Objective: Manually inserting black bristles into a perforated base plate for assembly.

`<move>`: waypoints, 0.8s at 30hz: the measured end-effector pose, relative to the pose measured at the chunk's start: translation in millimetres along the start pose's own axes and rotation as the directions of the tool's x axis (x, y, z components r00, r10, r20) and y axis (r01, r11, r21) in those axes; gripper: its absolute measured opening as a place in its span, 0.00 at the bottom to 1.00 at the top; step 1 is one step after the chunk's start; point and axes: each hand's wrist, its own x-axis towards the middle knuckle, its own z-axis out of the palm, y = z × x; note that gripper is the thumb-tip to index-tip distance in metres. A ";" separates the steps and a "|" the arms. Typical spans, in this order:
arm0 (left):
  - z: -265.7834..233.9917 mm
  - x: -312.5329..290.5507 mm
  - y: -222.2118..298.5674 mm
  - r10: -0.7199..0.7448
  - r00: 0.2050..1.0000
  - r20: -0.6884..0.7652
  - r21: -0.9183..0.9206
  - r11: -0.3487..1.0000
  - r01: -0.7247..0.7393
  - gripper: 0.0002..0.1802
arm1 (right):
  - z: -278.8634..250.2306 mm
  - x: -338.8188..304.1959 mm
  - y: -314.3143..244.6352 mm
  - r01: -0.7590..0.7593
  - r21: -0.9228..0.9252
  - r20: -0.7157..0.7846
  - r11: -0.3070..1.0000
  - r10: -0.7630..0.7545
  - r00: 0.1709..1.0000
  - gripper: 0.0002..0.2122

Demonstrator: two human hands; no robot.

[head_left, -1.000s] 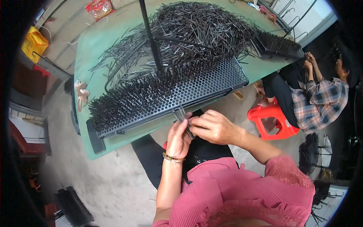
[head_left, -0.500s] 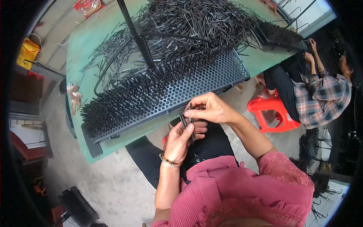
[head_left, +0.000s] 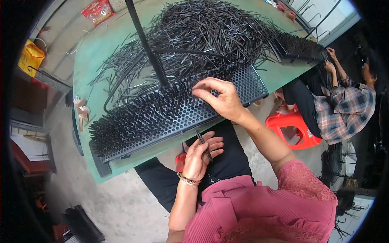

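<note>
My left hand [head_left: 196,163] rests palm up above my lap, its thumb closed on a few thin black sticks [head_left: 202,141]. My right hand [head_left: 222,99] is over a black perforated tray [head_left: 252,86], thumb and forefinger pinched at the border of its upright sticks. Anything between those fingertips is lost against the dark background. Densely packed upright black sticks [head_left: 129,125] fill the tray's left and far side, while bare holes show along its near and right parts.
A large heap of loose black sticks [head_left: 219,32] covers the green table [head_left: 87,69] behind the tray. A black metal post [head_left: 146,44] rises there. At the right, another person [head_left: 344,101] on a red stool [head_left: 289,127] works at a second filled tray [head_left: 300,44].
My right hand has left my left hand and moved up and forward to the tray. My left hand has opened its outer fingers somewhat, keeping its sticks.
</note>
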 end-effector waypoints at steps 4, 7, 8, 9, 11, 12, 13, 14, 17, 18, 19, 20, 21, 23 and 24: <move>-7.8 -0.7 -3.1 0.016 1.000 0.018 -0.022 1.000 -0.016 0.23 | 2.3 0.9 2.1 0.039 -0.037 -0.026 0.999 -0.040 0.999 0.04; -6.3 -2.9 -1.7 0.012 1.000 0.025 0.009 1.000 -0.012 0.22 | 2.4 0.7 6.1 0.067 -0.076 0.003 0.995 -0.067 0.998 0.04; -4.9 -4.4 0.3 -0.018 1.000 0.016 0.030 0.999 0.017 0.22 | 1.8 1.5 9.3 0.170 -0.165 0.025 0.971 -0.169 0.985 0.04; -4.1 -5.1 1.3 -0.048 0.999 0.006 0.051 0.998 0.047 0.22 | 1.3 2.1 10.8 0.272 -0.250 0.057 0.929 -0.266 0.962 0.04; -4.9 -6.0 0.9 -0.050 0.999 0.008 0.050 0.998 0.049 0.22 | 2.7 1.6 9.5 0.257 -0.244 0.078 0.935 -0.245 0.966 0.06; -5.4 -6.4 0.7 -0.053 0.999 0.009 0.052 0.997 0.052 0.22 | 4.3 0.4 9.0 0.255 -0.250 0.050 0.934 -0.251 0.967 0.06; -5.7 -6.5 0.7 -0.051 0.999 0.010 0.049 0.998 0.050 0.22 | 4.6 -0.5 8.5 0.255 -0.257 0.023 0.932 -0.258 0.966 0.07; -6.7 -6.9 0.9 -0.055 0.998 0.028 0.042 0.998 0.054 0.21 | 4.6 -1.5 8.6 0.256 -0.258 0.025 0.931 -0.259 0.966 0.07; -9.2 -7.1 0.9 -0.054 0.998 0.044 0.028 0.998 0.053 0.20 | 5.4 -3.3 10.5 0.282 -0.276 0.036 0.919 -0.283 0.958 0.08; -9.4 -7.3 0.8 -0.051 0.998 0.040 0.023 0.998 0.050 0.20 | 5.3 -2.9 11.5 0.318 -0.290 0.049 0.903 -0.318 0.947 0.08; -9.3 -7.5 0.6 -0.049 0.998 0.040 0.022 0.999 0.049 0.20 | 5.3 -2.3 12.2 0.354 -0.303 0.062 0.885 -0.353 0.934 0.08; -9.0 -7.8 0.5 -0.048 0.998 0.039 0.020 0.999 0.047 0.20 | 5.4 -0.9 11.9 0.355 -0.302 0.063 0.885 -0.353 0.933 0.08; -8.8 -8.0 0.2 -0.047 0.998 0.037 0.019 0.999 0.046 0.20 | 5.9 0.9 11.2 0.376 -0.302 0.061 0.876 -0.376 0.925 0.08; -8.3 -8.2 -0.5 -0.045 0.998 0.038 0.022 0.999 0.044 0.20 | 6.7 1.6 11.1 0.399 -0.300 0.058 0.867 -0.400 0.914 0.08; -8.2 -8.4 -0.8 -0.044 0.998 0.039 0.025 0.999 0.043 0.20 | 7.1 0.8 12.4 0.378 -0.300 0.064 0.876 -0.377 0.924 0.08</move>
